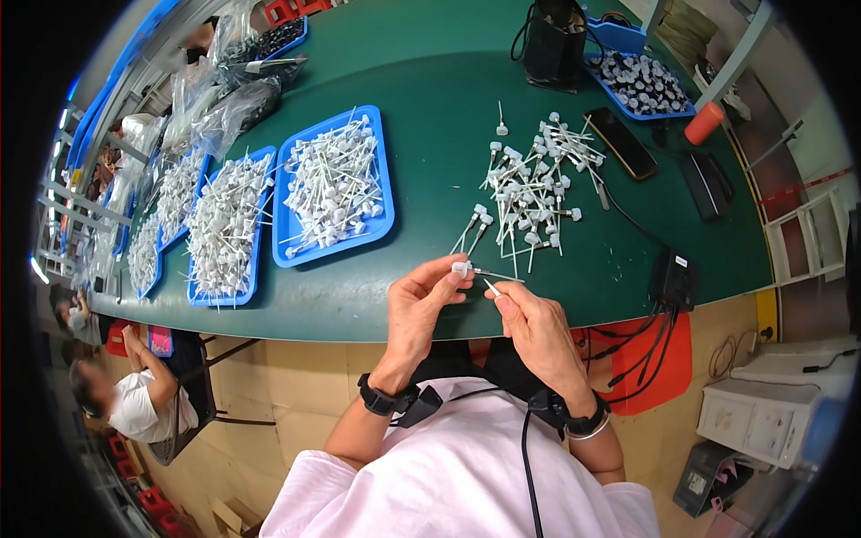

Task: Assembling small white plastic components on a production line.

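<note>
At the near edge of the green table, my left hand point(414, 305) pinches a small white plastic-headed part point(461, 268) between thumb and fingertips. The part's thin stem points right, toward my other hand. My right hand point(536, 330) is closed on a thin white pointed stick point(492, 288), its tip close to that stem. Whether the tip touches it, I cannot tell. Just beyond my hands, a couple of similar white parts point(482, 215) lie apart from a loose pile of white-headed stemmed parts point(529, 184).
Blue trays full of white stemmed parts point(381, 184) stand on the left. At the far right are a blue tray of black-and-clear pieces point(641, 85), a black bag point(553, 45) and a phone point(621, 143). A black cabled box point(674, 280) sits at the right edge. A person point(148, 394) sits lower left.
</note>
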The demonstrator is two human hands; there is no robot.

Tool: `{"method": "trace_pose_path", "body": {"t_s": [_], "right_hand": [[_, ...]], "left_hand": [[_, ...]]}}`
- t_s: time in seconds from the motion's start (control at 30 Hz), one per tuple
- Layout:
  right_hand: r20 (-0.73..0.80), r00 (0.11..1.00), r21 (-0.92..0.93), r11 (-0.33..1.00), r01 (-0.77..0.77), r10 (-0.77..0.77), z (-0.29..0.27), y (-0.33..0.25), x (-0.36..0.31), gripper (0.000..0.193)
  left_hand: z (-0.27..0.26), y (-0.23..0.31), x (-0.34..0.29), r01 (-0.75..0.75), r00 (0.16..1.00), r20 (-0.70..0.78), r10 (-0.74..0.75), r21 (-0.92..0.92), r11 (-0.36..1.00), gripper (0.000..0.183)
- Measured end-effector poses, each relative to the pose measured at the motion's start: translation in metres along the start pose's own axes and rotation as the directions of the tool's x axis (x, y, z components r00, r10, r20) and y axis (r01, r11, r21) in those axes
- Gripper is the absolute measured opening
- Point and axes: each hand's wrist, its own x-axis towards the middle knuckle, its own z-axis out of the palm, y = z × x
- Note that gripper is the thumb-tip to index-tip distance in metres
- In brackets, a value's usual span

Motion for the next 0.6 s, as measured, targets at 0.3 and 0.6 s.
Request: {"method": "trace_pose_path", "body": {"t_s": [0.3,0.6], "right_hand": [[-0.001,1.0,-0.034,0.999,0.012,-0.012,0.004,-0.001,0.001,0.021],[-0.058,0.998,-0.17,0.985,0.01,-0.02,-0.003,0.005,0.0,0.02]], "left_hand": [[-0.005,0.002,0.001,-0.004,1.0,-0.012,0.003,-0.013,1.0,0.028],[-0.044,0.026,0.013,-0.351,0.891,-0.192,0.412,0.284,0.892,0.024]]}}
